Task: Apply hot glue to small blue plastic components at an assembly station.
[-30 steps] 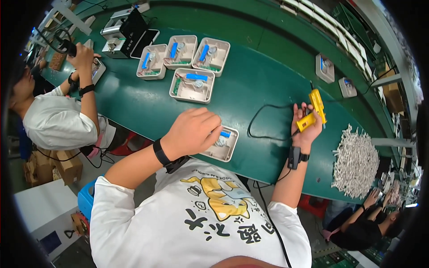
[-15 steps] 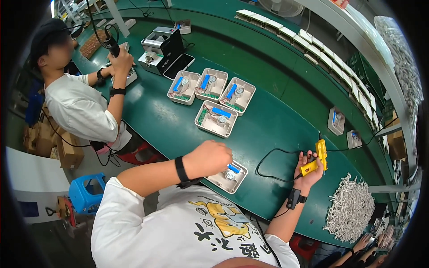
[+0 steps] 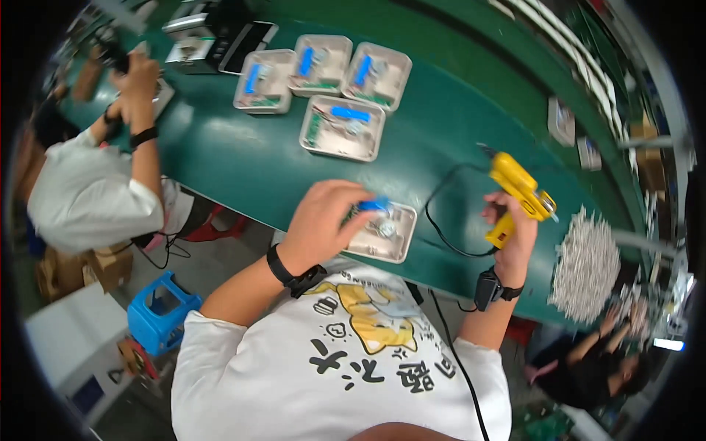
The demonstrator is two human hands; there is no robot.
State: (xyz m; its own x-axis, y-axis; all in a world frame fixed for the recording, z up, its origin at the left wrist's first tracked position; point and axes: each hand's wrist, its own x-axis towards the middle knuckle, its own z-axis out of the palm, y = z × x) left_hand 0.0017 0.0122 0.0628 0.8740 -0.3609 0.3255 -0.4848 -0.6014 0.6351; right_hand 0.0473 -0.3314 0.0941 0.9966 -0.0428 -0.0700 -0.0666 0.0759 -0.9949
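Observation:
My left hand (image 3: 323, 220) pinches a blue cylindrical battery (image 3: 376, 203) between thumb and fingers, over the upper side of an open white plastic case (image 3: 401, 246). Inside that case sits a round silver part (image 3: 387, 230). The fingers hide part of the case's left side. My right hand (image 3: 515, 231) is wrapped around the handle of a yellow glue gun (image 3: 515, 180), its nozzle pointing up and left, away from the case. A black cord (image 3: 441, 229) runs from the handle's bottom and loops over the green table.
Several similar cases (image 3: 343, 140) with blue batteries and green boards stand beyond my left hand. A heap of small whitish parts (image 3: 586, 268) lies at right. At far left a co-worker (image 3: 95, 191) holds a dark tool. A metal-and-black box (image 3: 206, 40) stands at the back.
My left hand has lifted the battery to the case's upper side. The glue gun has turned from nozzle straight up to up-left. The whole view has shifted and is blurred.

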